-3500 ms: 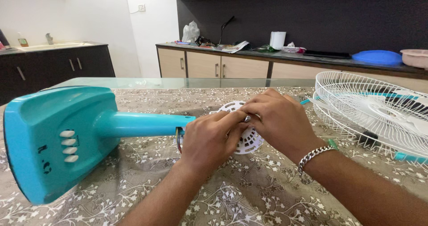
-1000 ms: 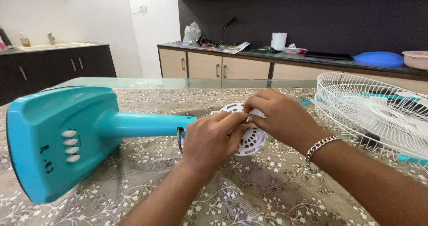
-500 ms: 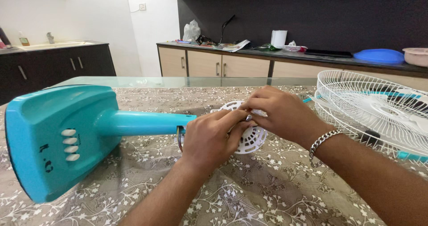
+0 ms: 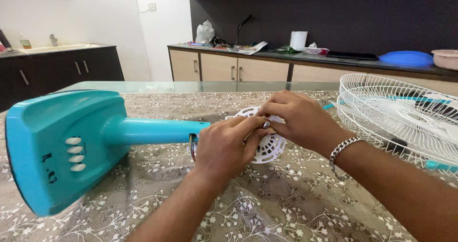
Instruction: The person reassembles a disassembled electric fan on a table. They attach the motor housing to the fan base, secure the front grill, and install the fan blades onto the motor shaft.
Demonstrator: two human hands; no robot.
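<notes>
Both hands met over a white vented motor cover (image 4: 267, 149): left hand (image 4: 224, 149) gripped it, right hand (image 4: 296, 120) pinched a small metal shaft (image 4: 265, 124), turquoise fan stand (image 4: 95, 137) lying leftward.

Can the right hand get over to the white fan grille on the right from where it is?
Probably yes. The right hand is busy at the white vented motor cover, but only bare patterned tablecloth lies between it and the white fan grille.
</notes>
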